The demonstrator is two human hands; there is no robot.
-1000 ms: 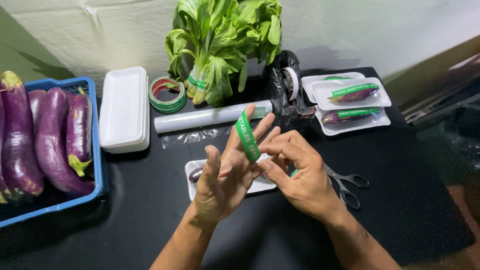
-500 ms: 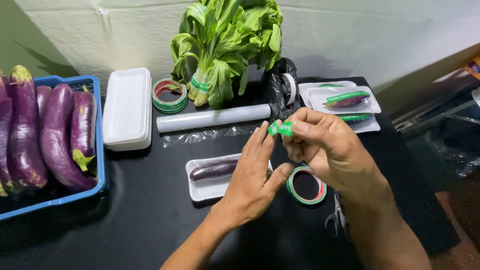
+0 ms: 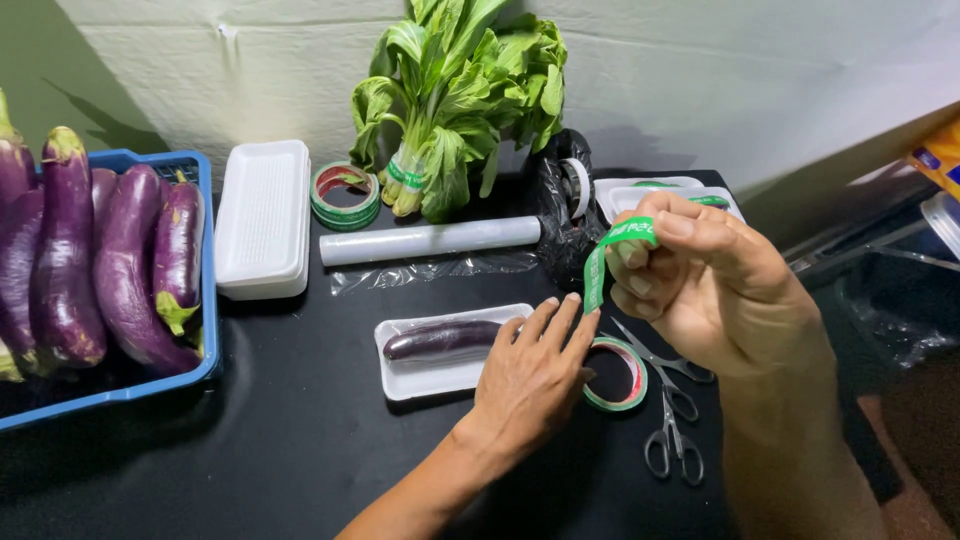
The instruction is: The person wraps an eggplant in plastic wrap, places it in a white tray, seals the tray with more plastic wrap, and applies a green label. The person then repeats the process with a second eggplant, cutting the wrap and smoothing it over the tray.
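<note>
I'm at a produce-packing bench: a blue crate (image 3: 205, 300) of eggplants (image 3: 120, 270), stacked foam trays (image 3: 262, 215), cling-film roll (image 3: 430, 240) and tape rolls (image 3: 345, 195) (leafy greens (image 3: 450, 90) behind).

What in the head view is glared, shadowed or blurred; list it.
Head view: light glints on the eggplants in the blue crate and on the cling film roll; soft shadows of the leafy greens fall on the wall; the black table swallows detail; the right hand holding the green tape strip is slightly soft, otherwise sharp.

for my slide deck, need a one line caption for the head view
Right hand lifts a green tape strip while the left hand rests by a trayed eggplant.
</note>
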